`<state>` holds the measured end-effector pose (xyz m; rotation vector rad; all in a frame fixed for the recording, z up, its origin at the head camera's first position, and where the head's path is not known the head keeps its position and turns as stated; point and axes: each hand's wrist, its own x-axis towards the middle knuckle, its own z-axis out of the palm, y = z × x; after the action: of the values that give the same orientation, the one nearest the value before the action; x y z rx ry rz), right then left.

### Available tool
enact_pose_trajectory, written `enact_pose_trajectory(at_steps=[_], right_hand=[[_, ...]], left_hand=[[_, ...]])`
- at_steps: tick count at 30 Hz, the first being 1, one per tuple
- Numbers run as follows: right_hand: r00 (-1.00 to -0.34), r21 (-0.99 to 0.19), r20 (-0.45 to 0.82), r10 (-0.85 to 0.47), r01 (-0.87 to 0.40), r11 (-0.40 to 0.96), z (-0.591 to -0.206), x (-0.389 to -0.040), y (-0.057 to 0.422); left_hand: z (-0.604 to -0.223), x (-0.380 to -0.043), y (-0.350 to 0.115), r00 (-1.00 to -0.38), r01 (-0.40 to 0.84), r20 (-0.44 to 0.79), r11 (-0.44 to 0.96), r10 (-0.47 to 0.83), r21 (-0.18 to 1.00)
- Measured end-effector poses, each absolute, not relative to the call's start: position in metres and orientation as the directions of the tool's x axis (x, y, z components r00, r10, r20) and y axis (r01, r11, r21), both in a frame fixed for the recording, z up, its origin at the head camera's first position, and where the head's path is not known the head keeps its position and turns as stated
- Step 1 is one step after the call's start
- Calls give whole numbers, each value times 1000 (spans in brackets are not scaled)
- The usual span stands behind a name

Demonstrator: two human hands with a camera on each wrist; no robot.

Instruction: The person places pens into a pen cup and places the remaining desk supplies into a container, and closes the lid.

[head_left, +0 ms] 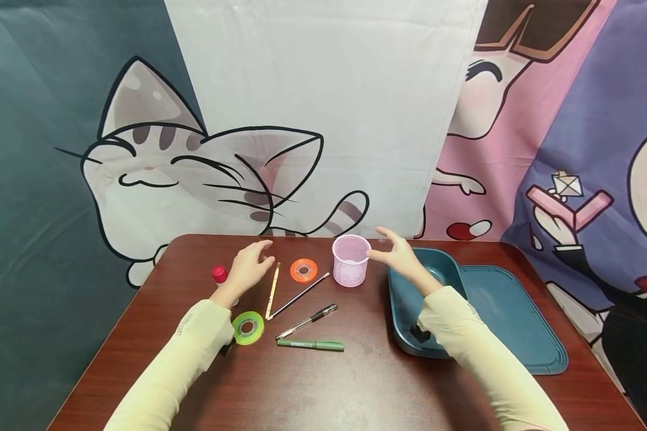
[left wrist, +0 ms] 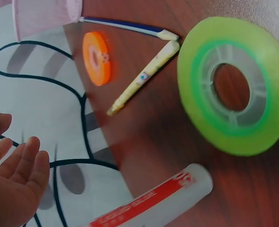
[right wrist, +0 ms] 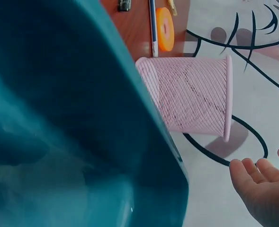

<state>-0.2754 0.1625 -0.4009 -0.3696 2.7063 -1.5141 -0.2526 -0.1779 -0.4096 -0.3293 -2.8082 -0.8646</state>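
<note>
My right hand (head_left: 400, 258) is beside a pink mesh pen holder (head_left: 349, 263), its fingers spread and the thumb tip right at the holder's rim. In the right wrist view that hand (right wrist: 262, 184) shows apart from the pen holder (right wrist: 191, 94), holding nothing. Over the table's left part my left hand (head_left: 250, 269) hovers with relaxed fingers and nothing in them. Under its wrist is a white glue bottle (left wrist: 163, 201) with a red cap (head_left: 219, 274), partly hidden by the arm. Nearby lie a green tape roll (head_left: 239, 335), a yellow patterned stick (head_left: 272, 291) and a pencil (head_left: 299, 296).
An orange tape roll (head_left: 304, 261) lies left of the pen holder. Closer to me are a black-and-clear pen (head_left: 307, 321) and a green pen (head_left: 315, 345). A teal bin (head_left: 401, 326) stands under my right forearm, with a flat teal lid (head_left: 512, 311) to its right.
</note>
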Motion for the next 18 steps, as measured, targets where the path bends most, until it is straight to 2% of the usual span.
enact_pose_trajectory(at_steps=[6,11,18], right_hand=[[-975,-832,70,-210,-173,528,-409,-283,151],[-973,-833,64,-220,-173,525,-414,-288,144],[-974,-812,69,-218,-181,554,-422,-291,136]], left_hand=[[-427,-260,-177,-984,160,152,816,89,555],[-440,-266,-177,-988,131,146,812,57,569],[-458,-270,-176,-998,39,68,795,-2,605]])
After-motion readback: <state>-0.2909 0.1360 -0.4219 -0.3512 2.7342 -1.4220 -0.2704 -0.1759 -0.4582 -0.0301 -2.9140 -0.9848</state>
